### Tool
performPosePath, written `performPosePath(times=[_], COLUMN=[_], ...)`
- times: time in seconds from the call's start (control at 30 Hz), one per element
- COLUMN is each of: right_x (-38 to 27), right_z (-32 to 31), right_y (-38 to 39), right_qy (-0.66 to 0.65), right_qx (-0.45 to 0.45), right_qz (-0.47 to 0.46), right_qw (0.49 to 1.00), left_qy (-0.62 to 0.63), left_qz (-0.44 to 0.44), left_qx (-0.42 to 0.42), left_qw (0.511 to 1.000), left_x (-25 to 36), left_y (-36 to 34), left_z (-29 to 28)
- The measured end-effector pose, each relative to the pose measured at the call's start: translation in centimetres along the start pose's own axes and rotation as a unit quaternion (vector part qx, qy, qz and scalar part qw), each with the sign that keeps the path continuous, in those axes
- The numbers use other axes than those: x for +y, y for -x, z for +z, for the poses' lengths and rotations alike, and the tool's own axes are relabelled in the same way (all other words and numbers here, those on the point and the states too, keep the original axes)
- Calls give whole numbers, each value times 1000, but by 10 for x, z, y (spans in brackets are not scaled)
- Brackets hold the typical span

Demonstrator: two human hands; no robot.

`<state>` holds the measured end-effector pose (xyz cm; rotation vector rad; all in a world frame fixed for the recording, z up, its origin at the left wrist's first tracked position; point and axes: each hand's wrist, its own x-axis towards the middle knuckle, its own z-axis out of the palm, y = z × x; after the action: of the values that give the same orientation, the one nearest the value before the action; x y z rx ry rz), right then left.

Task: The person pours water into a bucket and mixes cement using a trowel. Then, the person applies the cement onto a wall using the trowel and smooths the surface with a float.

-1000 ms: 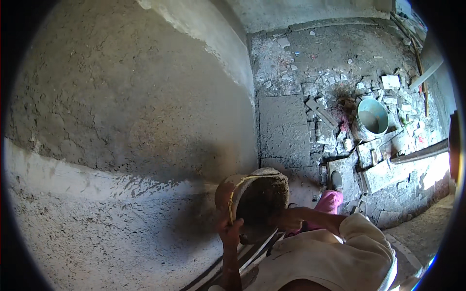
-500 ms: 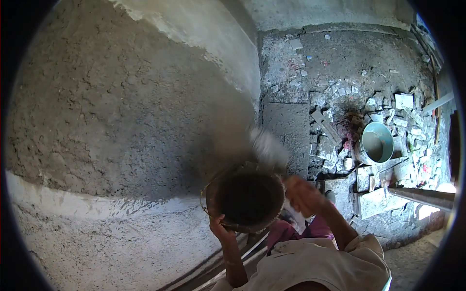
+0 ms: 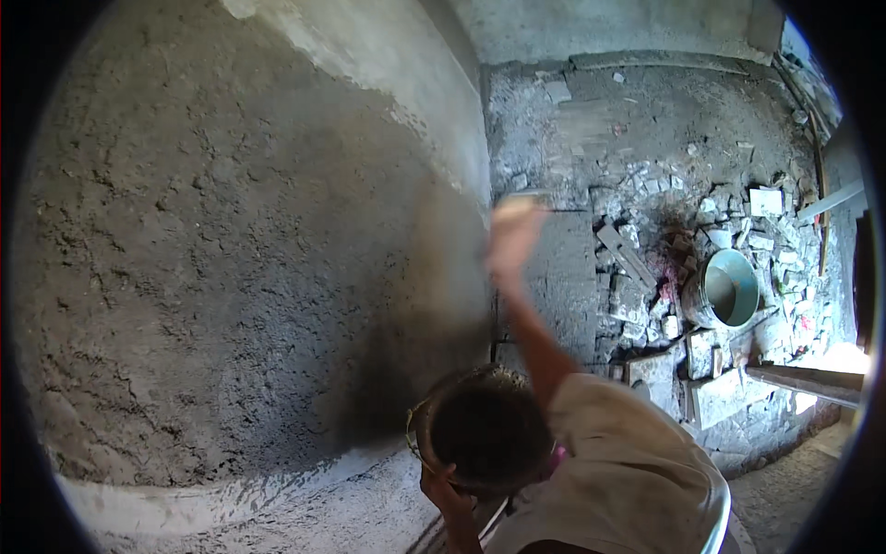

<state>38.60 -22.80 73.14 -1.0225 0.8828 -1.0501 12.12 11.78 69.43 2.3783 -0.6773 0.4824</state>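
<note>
Near the bottom centre my left hand [image 3: 447, 489] is closed on the rim of a round, dark bucket [image 3: 423, 434] with a thin yellowish wire handle. The bucket tilts toward me, and its inside is too dark to make out. My right hand [image 3: 517, 242], smeared by motion, is stretched out ahead along the wall. It is closed round a trowel [image 3: 561, 210], whose thin blade edge shows at the right of the fingers. Left of both hands rises a wall [image 3: 221, 268] coated in rough grey mortar, with a smoother, paler band along its far edge.
To the right stands a pale green bucket [image 3: 709, 294] with grey stuff inside, among broken tile and brick rubble [image 3: 646, 277]. A wooden beam [image 3: 803, 382] juts in from the right edge. A flat grey strip of floor [image 3: 563, 286] runs along the wall's foot.
My right hand has swung with the trowel from beside the bucket's right rim to far ahead near the wall. My left hand and the bucket have shifted slightly right and nearer to me.
</note>
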Motion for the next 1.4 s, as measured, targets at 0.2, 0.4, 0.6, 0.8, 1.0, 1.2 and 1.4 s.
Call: performPosePath(times=[0.2,0.4,0.6,0.8,1.0,1.2,1.4], right_x=[-145,-95,-51,2,-74,-89,-51], right_z=[37,-86,-197,-184,-173,-160,-222], right_y=[253,106,43,50,8,-33,-45], right_qy=[-256,89,541,614,586,592,325], right_qx=[-582,-721,-619,-461,-550,-581,-662], right_qz=[46,-7,-186,-280,-255,20,386], right_qw=[770,687,538,576,538,558,554], left_qy=[-1,64,381,415,467,402,464], left_qz=[-27,-70,-454,-394,-327,-138,-182], left_qx=[-11,27,77,-15,-32,-85,-191], left_qw=[1000,995,802,820,821,901,846], left_x=[-53,-57,-10,45,78,90,101], left_y=[-17,-76,-161,-214,-253,-261,-271], left_z=[-2,13,35,74,70,81,77])
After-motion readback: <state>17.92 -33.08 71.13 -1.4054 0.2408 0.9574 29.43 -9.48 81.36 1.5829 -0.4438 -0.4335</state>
